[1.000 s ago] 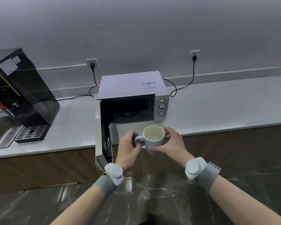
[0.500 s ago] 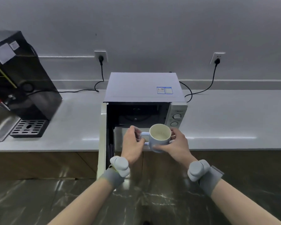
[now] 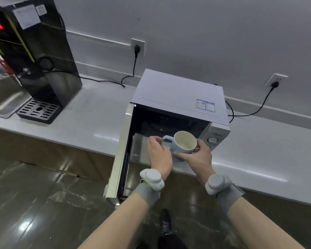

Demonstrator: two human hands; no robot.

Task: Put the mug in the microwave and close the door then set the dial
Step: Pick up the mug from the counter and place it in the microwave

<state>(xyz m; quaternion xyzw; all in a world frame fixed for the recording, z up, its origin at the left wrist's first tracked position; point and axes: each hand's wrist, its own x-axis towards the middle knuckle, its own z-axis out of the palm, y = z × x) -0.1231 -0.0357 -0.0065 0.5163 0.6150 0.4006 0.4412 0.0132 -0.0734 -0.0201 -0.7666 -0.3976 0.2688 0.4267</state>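
- Holding the mug point(image 3: 183, 147) between both hands, the person stands at the counter point(image 3: 90, 123) edge, forearms reaching forward from the near bottom of the view; a grey band with a pale module sits on each wrist.
- Left hand point(image 3: 159, 155): closed on the mug's handle side, fingers curled about the handle, which points left; right hand point(image 3: 197, 157): wrapped on the mug's right wall and lower body, thumb lying across the near side; both grips judged firm.
- Mug: upright, mouth up, carried in the air just in front of the microwave point(image 3: 178, 97) opening, level with its lower edge; not yet inside the cavity; contents cannot be told.
- Door point(image 3: 118, 155): swung fully open to the left, projecting toward the near side past the counter edge; nothing seen in the way of the opening.
- Progress, as judged: step one under way only; placing the mug inside, closing the door and setting the dial all remain.
- Dials point(image 3: 213, 140): on the right front panel just beyond the right hand; untouched.
- Far left: a black dispenser point(image 3: 34, 51) on the counter, well apart from the work.
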